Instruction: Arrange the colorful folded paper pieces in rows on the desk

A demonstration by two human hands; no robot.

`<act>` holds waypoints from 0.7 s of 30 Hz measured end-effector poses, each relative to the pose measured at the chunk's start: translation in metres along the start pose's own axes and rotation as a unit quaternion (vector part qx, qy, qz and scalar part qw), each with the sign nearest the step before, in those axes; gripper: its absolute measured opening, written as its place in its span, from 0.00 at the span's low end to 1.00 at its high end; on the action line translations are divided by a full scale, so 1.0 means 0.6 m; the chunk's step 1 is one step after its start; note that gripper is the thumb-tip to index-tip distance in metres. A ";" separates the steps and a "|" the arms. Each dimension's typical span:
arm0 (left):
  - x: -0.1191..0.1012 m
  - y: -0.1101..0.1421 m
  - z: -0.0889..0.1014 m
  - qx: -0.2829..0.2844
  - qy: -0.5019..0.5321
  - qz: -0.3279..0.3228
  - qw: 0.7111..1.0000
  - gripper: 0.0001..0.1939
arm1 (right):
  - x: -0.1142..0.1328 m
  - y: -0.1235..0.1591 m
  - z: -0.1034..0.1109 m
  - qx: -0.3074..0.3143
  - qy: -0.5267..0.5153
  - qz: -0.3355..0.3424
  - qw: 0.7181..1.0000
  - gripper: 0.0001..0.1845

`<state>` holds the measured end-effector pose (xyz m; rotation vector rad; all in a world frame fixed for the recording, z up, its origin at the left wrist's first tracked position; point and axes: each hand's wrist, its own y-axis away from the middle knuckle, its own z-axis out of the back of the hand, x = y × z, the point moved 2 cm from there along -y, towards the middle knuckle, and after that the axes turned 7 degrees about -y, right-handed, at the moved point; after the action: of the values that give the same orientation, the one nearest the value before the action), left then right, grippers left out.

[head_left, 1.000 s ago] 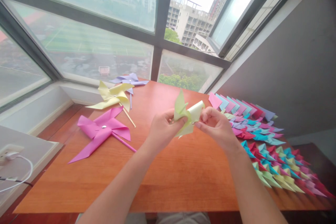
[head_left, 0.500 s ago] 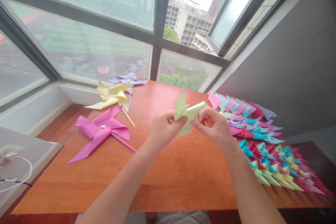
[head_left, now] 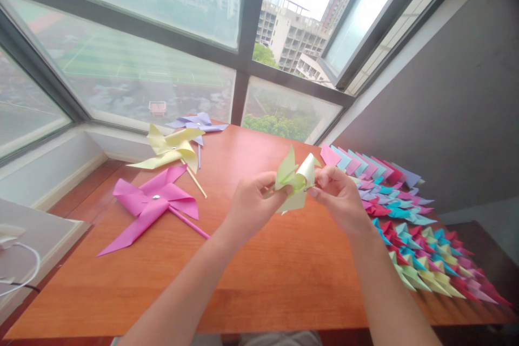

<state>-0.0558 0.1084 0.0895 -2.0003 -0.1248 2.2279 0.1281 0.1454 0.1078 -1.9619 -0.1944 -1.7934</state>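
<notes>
A light green paper pinwheel (head_left: 295, 201) is held above the middle of the table, between my two hands. My left hand (head_left: 259, 194) pinches its left side, thumb in front, with one pointed blade standing up above the fingers. My right hand (head_left: 334, 189) is closed at its right edge, thumb and forefinger together by a curled, pale blade. Whether the right fingertips also hold something small, I cannot make out. To the left lie a pink pinwheel (head_left: 156, 203), a yellow pinwheel (head_left: 172, 147) and a purple pinwheel (head_left: 198, 123), each with a stick.
Rows of folded paper pieces (head_left: 425, 259) in several colours cover the table's right side, with flat paper pieces (head_left: 365, 162) behind them. The wooden table (head_left: 203, 292) reaches toward the windows (head_left: 162, 70). A white cable (head_left: 34, 270) hangs at the left wall.
The green pinwheel has shifted slightly right and its right blade is now curled more upright. Both hands have moved a little to the right with it.
</notes>
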 end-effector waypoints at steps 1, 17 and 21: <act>0.000 0.000 0.000 -0.002 0.000 0.004 1.000 0.11 | -0.001 -0.001 0.001 0.006 -0.012 -0.003 1.000 0.17; -0.006 0.003 0.001 -0.016 -0.051 -0.017 0.998 0.13 | -0.006 -0.002 -0.005 -0.003 0.007 0.009 1.000 0.15; -0.014 0.003 0.001 -0.004 -0.052 -0.034 0.998 0.14 | -0.004 -0.003 -0.002 -0.006 0.025 0.032 0.999 0.14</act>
<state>-0.0553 0.1055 0.0973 -1.8546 -0.2118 2.2920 0.1259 0.1469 0.1060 -1.9077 -0.1043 -1.8039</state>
